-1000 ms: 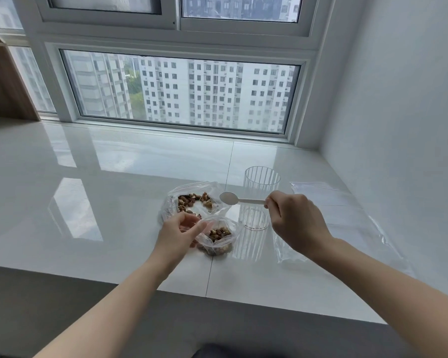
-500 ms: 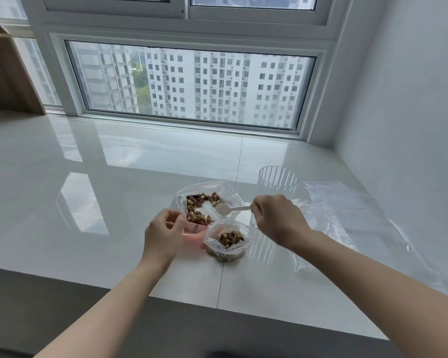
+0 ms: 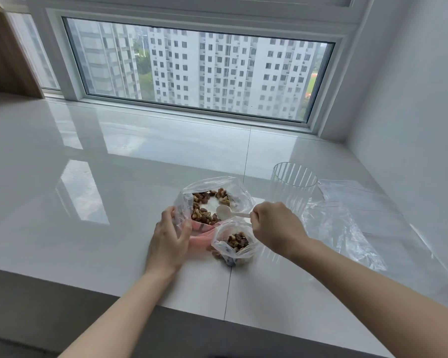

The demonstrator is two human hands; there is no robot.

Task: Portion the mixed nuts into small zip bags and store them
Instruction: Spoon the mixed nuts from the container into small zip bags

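A large clear bag point(image 3: 239, 192) lies open on the white counter with mixed nuts point(image 3: 203, 214) inside. My left hand point(image 3: 170, 237) grips its near left edge. My right hand point(image 3: 276, 227) pinches the handle of a white plastic spoon point(image 3: 224, 211), whose bowl sits inside the large bag's mouth beside the nuts. In front of it stands a small zip bag point(image 3: 234, 245), open at the top and partly filled with nuts. Neither hand touches the small bag.
A clear ribbed plastic cup point(image 3: 292, 187) stands to the right of the large bag. Several empty clear bags point(image 3: 352, 218) lie flat further right, near the white wall. The counter's front edge point(image 3: 166, 307) runs below my wrists. A window spans the back.
My left hand let go of the small bag and took hold of the large bag's edge. The spoon moved from above the small bag into the large bag's mouth.
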